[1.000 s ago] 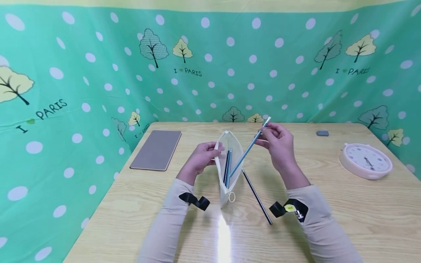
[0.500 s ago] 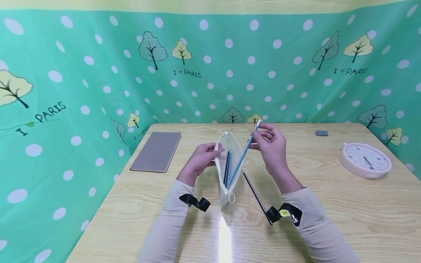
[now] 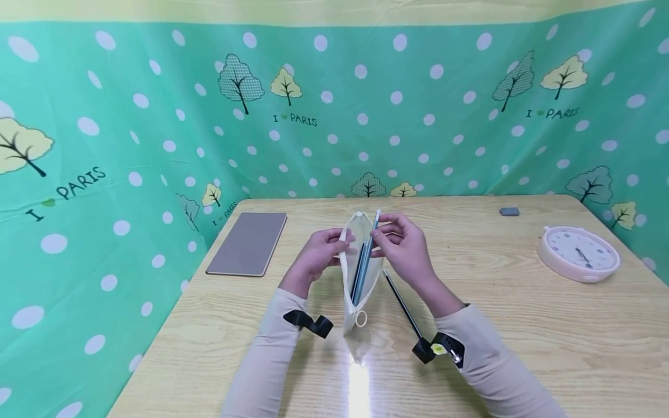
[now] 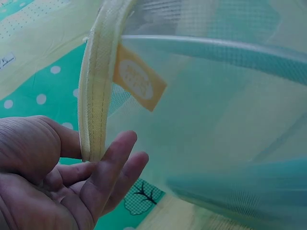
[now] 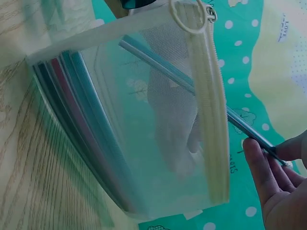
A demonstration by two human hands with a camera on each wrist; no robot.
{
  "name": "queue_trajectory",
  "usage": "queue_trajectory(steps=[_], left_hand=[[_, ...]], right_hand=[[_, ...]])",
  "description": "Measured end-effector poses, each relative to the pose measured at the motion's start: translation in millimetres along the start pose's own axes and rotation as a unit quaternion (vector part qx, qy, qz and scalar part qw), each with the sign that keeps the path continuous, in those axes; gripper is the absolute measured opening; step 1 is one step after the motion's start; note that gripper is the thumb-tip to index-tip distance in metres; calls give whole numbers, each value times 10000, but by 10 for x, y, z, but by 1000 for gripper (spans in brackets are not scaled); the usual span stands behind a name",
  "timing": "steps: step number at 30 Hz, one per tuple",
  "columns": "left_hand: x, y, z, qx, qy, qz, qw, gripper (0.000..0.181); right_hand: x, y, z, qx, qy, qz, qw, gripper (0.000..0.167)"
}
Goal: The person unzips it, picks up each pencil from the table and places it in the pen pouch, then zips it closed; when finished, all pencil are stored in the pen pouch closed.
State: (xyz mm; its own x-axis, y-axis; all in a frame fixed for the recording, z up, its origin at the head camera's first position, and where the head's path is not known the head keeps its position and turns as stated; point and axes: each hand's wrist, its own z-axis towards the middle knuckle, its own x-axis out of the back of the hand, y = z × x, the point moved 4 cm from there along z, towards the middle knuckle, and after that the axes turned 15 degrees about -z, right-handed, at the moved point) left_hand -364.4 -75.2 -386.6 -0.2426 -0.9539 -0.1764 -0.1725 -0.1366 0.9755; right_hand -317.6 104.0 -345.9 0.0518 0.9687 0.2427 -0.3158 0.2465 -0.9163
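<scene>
A pale mesh zipper pouch [image 3: 344,273] stands upright over the table with its mouth spread. My left hand [image 3: 316,255] pinches its zippered edge; an orange label [image 4: 141,79] shows beside those fingers in the left wrist view. Between thumb and fingers, my right hand [image 3: 402,244] holds a blue pencil [image 5: 249,129] near its upper end. The pencil's lower part is inside the pouch, slanting behind the mesh in the right wrist view. Several other pencils [image 5: 86,110] lie together along the pouch's bottom. A dark pencil [image 3: 402,302] rests on the table by my right wrist, one end hidden.
A grey-brown notebook [image 3: 248,244] lies at the table's left. Toward the back right is a small grey-blue eraser [image 3: 509,212], with a pink round clock [image 3: 580,252] nearer the right edge. Green printed cloth [image 3: 334,116] hangs behind and at the sides.
My right hand has moved left and slightly down, bringing the blue pencil deeper into the pouch and more upright. The left hand keeps its hold on the pouch edge.
</scene>
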Motion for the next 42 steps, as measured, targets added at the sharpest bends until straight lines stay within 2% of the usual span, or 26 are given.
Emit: queue_trajectory(steps=[12, 19, 22, 33, 38, 42], left_hand=[[-12, 5, 2, -99, -13, 16, 9999, 41], [-7, 1, 1, -144, 34, 25, 9999, 40], [-12, 2, 1, -140, 32, 11, 9999, 41], [23, 3, 2, -203, 123, -159, 9996, 42], [33, 3, 7, -237, 159, -201, 9994, 41], [18, 15, 6, -236, 71, -195, 9995, 41]], right_hand=[[-38, 30, -11, 304, -8, -949, 9950, 25], [-45, 51, -12, 296, 100, -1288, 9912, 25], [-46, 53, -12, 265, 48, -1343, 9906, 25], [-21, -19, -18, 39, -646, -1333, 9890, 26], [83, -42, -3, -8, -733, -1241, 9896, 26], [96, -28, 7, -65, -821, -1178, 9896, 26]])
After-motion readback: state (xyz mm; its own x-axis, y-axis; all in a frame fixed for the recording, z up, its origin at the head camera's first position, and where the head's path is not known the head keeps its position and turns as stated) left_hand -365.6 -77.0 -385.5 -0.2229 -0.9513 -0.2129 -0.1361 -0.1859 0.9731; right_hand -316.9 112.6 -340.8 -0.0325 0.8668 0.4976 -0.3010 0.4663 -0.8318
